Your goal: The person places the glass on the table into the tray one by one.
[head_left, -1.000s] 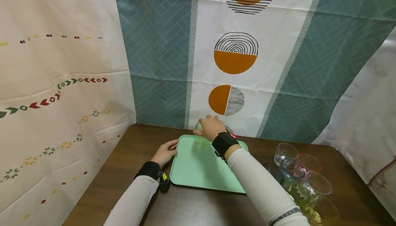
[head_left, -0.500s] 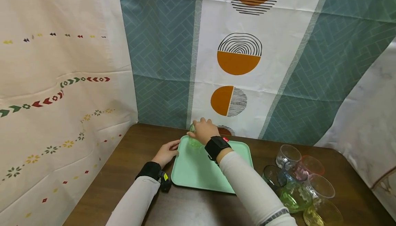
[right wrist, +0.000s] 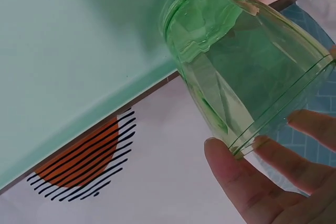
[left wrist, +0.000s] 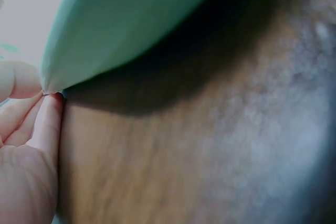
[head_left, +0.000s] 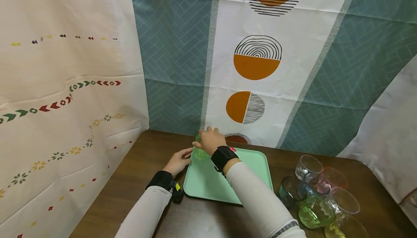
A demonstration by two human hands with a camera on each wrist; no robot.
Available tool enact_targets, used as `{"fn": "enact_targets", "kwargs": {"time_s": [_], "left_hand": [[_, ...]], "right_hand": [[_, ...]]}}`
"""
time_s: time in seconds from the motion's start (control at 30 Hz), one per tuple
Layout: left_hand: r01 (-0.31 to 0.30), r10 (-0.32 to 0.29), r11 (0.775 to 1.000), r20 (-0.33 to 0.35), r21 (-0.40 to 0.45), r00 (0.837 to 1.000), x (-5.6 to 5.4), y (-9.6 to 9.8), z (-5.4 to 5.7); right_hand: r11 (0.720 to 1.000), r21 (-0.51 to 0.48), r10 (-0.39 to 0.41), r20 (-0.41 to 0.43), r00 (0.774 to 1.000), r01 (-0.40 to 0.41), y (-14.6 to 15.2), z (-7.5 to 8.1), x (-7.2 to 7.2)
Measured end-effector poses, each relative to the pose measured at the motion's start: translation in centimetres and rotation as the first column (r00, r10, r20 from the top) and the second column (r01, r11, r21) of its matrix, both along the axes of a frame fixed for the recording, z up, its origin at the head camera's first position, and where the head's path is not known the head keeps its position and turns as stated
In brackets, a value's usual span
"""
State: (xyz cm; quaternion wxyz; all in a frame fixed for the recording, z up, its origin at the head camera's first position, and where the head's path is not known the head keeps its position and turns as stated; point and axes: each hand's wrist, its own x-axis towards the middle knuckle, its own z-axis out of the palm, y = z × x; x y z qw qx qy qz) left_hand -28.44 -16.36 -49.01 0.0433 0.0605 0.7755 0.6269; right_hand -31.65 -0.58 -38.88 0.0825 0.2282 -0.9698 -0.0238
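Observation:
A light green tray [head_left: 211,185] lies on the brown wooden table. My left hand [head_left: 177,162] pinches its left edge; the left wrist view shows fingertips [left wrist: 50,98] at the tray's rim. Over the tray's far left corner, my right hand [head_left: 210,140] grips a clear green drinking glass [head_left: 200,154] from above. In the right wrist view the glass [right wrist: 226,61] stands with its base at the tray surface, and my fingers [right wrist: 231,171] spread round its rim.
Several glasses stand close together at the right of the table: a clear one [head_left: 307,166], a dark one [head_left: 291,191], a green one [head_left: 314,212], a yellow one [head_left: 345,229] and others. Patterned curtains [head_left: 176,49] hang behind the table and along the left side.
My right hand has moved the green glass left across the tray, toward its far left corner near my left hand. The left hand keeps its place at the tray edge. The view has shifted slightly.

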Motion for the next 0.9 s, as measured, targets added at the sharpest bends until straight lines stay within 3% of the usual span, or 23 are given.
{"fn": "enact_targets", "kwargs": {"time_s": [0.13, 0.27, 0.9], "left_hand": [[-0.009, 0.009, 1.000, 0.011, -0.011, 1.000, -1.0, -0.2, -1.4], [-0.002, 0.002, 1.000, 0.019, 0.006, 1.000, -1.3, -0.3, -2.0], [-0.029, 0.029, 1.000, 0.006, -0.007, 1.000, -1.1, -0.3, -1.6]], "right_hand": [[1.000, -0.002, -0.003, 0.014, 1.000, 0.003, -0.2, -0.3, -0.1], [1.000, -0.006, -0.011, 0.037, 0.999, 0.011, -0.3, -0.5, -0.2], [0.999, 0.025, -0.048, 0.043, 0.998, 0.047, -2.0, -0.5, -0.2]]}}
